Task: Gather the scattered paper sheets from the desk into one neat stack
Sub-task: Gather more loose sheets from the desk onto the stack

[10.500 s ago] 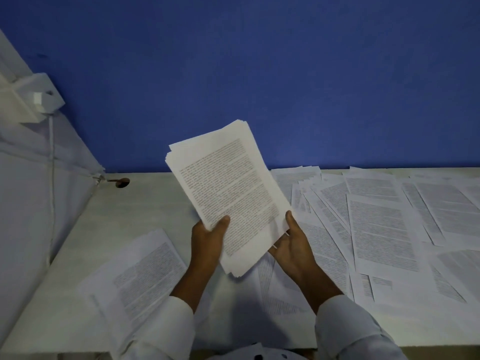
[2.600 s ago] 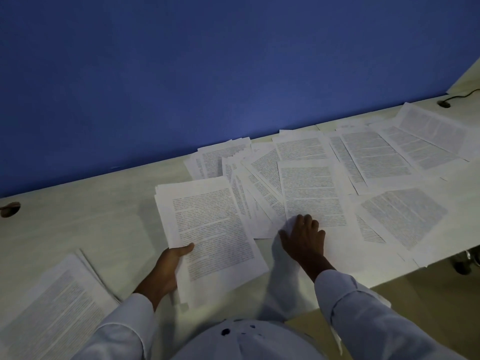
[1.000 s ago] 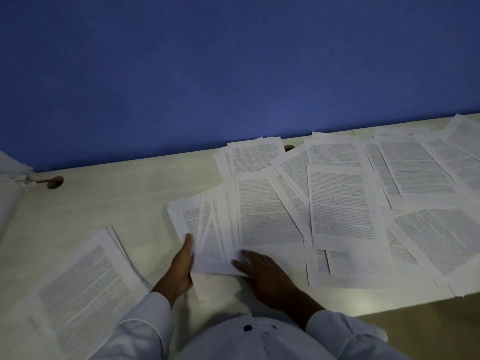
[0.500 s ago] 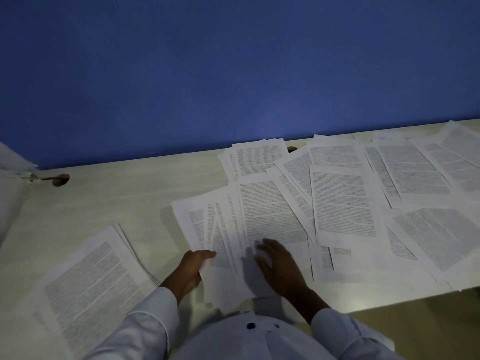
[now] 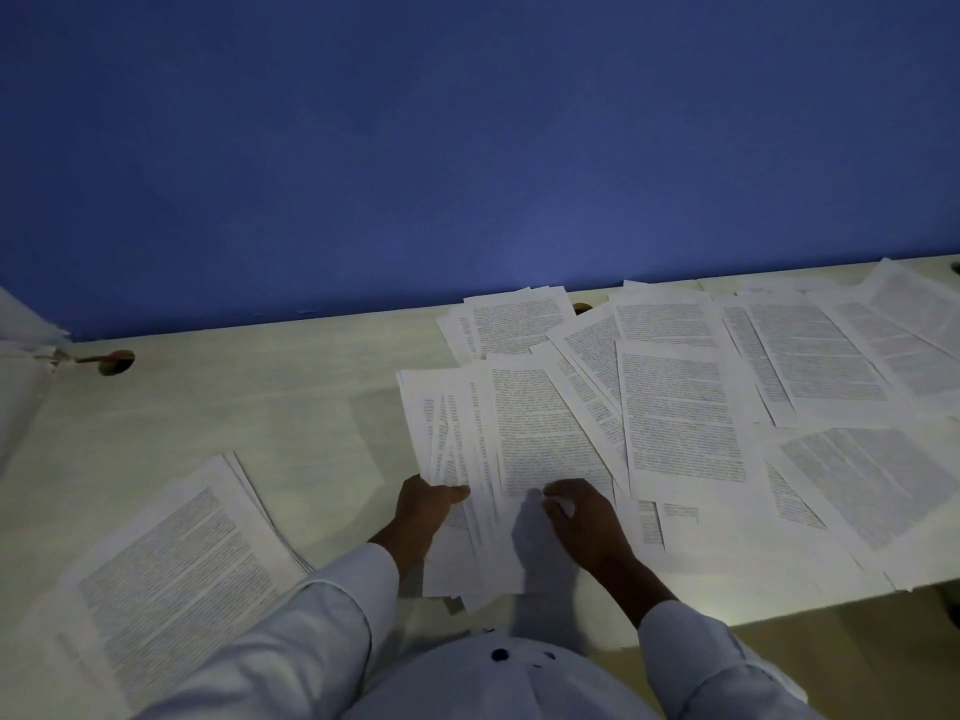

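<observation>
A fanned bundle of printed sheets point(image 5: 498, 433) lies on the pale desk point(image 5: 234, 407) in front of me, its near end lifted a little. My left hand point(image 5: 423, 506) grips the bundle's left near edge, thumb on top. My right hand point(image 5: 584, 514) rests on the top sheet's near edge, fingers bent over the paper. Several loose printed sheets point(image 5: 680, 418) overlap across the desk to the right. A separate pile of sheets point(image 5: 171, 558) lies at the near left.
A blue wall point(image 5: 467, 148) runs behind the desk. A round cable hole point(image 5: 115, 362) sits at the back left and another hole point(image 5: 582, 308) peeks out between sheets. The desk's near edge ends at the right, with floor point(image 5: 857, 646) below.
Over the last second my left hand took hold of the fanned bundle's near left edge. My right hand slid right on the top sheet, and the bundle shifted slightly.
</observation>
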Demonstrator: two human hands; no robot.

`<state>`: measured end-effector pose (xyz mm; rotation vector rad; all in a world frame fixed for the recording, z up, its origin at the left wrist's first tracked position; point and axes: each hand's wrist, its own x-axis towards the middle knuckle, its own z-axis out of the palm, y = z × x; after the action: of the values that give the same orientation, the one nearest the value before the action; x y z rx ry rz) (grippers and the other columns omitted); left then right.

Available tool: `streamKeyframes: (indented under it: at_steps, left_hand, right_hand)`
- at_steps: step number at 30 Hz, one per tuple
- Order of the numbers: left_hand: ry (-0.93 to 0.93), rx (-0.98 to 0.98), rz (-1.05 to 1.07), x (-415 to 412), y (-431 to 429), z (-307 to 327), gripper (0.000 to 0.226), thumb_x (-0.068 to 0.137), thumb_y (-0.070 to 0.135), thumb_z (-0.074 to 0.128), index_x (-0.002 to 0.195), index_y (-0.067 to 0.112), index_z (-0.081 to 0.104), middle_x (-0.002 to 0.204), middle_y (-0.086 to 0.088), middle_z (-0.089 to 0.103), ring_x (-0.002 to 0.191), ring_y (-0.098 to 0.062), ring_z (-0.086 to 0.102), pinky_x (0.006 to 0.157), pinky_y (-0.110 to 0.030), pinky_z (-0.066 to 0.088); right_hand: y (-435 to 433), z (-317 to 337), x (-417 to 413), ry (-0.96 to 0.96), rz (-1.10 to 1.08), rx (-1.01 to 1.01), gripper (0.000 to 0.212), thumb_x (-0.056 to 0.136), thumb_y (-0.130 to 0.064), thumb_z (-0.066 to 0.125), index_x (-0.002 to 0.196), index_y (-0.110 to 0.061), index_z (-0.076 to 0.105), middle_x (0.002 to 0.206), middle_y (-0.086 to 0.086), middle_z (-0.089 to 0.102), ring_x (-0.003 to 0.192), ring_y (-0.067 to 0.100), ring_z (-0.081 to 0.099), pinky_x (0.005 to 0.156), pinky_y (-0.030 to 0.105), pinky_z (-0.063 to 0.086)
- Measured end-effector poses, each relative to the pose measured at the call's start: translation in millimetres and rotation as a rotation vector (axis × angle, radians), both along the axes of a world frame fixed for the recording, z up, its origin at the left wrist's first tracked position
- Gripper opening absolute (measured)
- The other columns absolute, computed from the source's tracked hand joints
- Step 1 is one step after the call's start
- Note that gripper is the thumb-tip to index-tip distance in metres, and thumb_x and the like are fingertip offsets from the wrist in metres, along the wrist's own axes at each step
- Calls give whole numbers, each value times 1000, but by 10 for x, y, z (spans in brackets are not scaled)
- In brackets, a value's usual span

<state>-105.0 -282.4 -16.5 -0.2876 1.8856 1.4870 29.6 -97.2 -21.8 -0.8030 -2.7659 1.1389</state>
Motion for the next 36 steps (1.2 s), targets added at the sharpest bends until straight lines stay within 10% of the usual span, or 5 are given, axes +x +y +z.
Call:
streamKeyframes:
  at_steps: [14, 24, 36]
  left_hand:
    - [3, 37, 350, -258, -1155, 31, 43, 69, 4, 84, 108, 15, 70, 118, -10, 69, 101, -26, 67, 101, -42, 48]
    - [80, 273, 528, -319, -1802, 449, 51, 83, -4, 70, 131, 7, 57, 124, -6, 64, 97, -19, 64, 96, -31, 45]
    - [39, 458, 63, -212, -2082, 850, 81, 64, 20, 90, 136, 16, 55, 134, -10, 61, 121, -28, 60, 105, -49, 45]
  right_hand:
    - [61, -83, -26, -44, -66, 146, 14, 90, -18, 64, 92, -9, 73, 100, 9, 69, 94, 25, 65, 80, 24, 47]
    - [19, 31, -447, -219, -62, -2, 35, 85, -43, 68, 97, -10, 69, 102, 8, 67, 97, 25, 65, 78, 25, 44]
    - [-852, 1143, -818, -69, 246, -1123, 51, 90, -39, 65, 136, -19, 55, 131, 6, 64, 120, 27, 61, 105, 45, 45]
